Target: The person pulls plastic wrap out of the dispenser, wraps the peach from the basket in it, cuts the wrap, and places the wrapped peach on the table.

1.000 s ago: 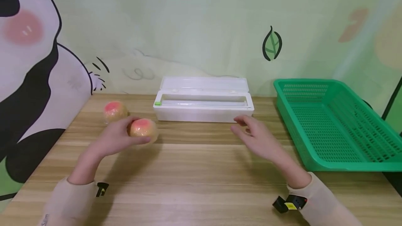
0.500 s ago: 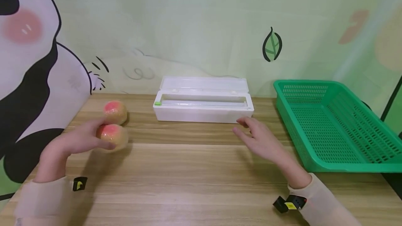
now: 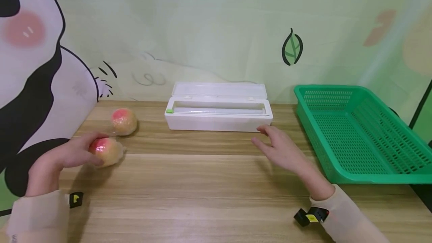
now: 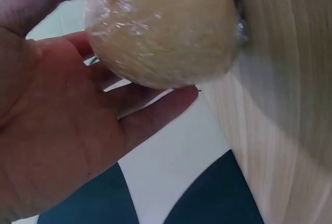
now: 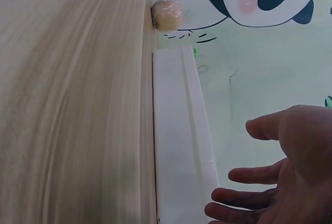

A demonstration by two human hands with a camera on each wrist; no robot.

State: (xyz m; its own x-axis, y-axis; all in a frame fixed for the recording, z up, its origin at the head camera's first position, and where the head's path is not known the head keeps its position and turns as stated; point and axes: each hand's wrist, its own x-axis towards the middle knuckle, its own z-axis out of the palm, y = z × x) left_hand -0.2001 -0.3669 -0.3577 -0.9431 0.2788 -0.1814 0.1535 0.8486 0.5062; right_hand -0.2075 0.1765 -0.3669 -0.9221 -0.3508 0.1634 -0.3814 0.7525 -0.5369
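On the left of the table, my left hand (image 3: 72, 152) grips a pink-and-yellow peach (image 3: 108, 152) between thumb and fingers. Clear plastic film covers this peach (image 4: 166, 32), its wrinkles shining in the left wrist view. Just behind it sits a second peach (image 3: 124, 122), which also looks wrapped. My right hand (image 3: 281, 149) hovers with relaxed, parted fingers near the right front corner of a white cling film box (image 3: 219, 123) and holds nothing. The box's lid (image 3: 219, 91) is raised, and a roll of film (image 3: 219, 111) lies inside.
A green plastic basket (image 3: 337, 177) with slotted sides stands at the right, beyond my right forearm. Behind the wooden table (image 3: 202, 198) rises a pale green wall (image 3: 216, 29) with a painted panda and leaf. A small green slider (image 3: 170, 111) sits on the box's left end.
My left hand has moved left and slightly toward me with the wrapped peach, ending in front of the other peach. The right hand has stayed almost still.
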